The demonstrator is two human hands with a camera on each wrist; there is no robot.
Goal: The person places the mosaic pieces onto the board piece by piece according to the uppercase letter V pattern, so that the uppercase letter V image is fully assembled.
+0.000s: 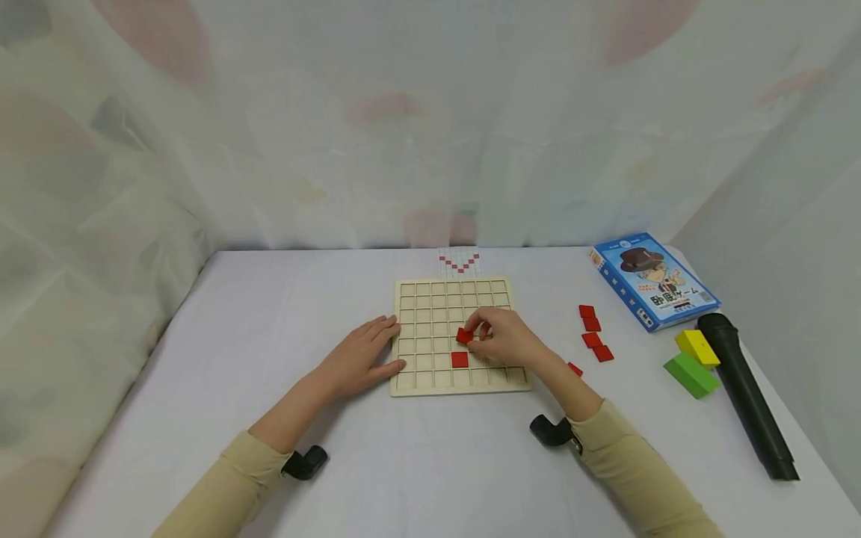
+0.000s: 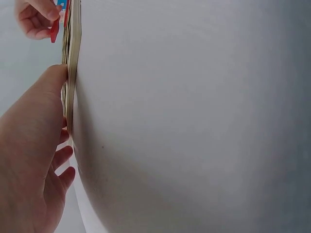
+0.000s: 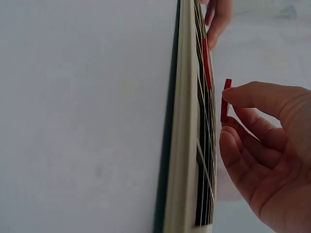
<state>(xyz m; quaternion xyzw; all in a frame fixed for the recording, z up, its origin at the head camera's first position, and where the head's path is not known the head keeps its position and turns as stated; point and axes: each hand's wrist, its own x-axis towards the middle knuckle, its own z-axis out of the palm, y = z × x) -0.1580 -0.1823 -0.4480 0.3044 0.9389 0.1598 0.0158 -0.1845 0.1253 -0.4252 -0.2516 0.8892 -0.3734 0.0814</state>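
Note:
A light wooden grid board (image 1: 424, 377) lies on the white table. My left hand (image 1: 361, 357) rests at its left edge with fingers fairly straight, thumb and fingertips on the rim; the left wrist view shows the thumb over the board's edge. Between thumb and fingers my right hand (image 1: 504, 338) pinches a red square tile (image 1: 463, 336). In the right wrist view that tile (image 3: 225, 101) stands slightly above the board's surface. Another red tile (image 1: 460, 360) sits in a cell in the lower middle of the grid, just below the held one.
Several loose red tiles (image 1: 592, 340) lie right of the board. Behind it is a pattern card (image 1: 460, 261) with red squares in a V. At the right are a blue game box (image 1: 655, 280), yellow block (image 1: 697, 347), green block (image 1: 691, 375) and black microphone-shaped object (image 1: 747, 396).

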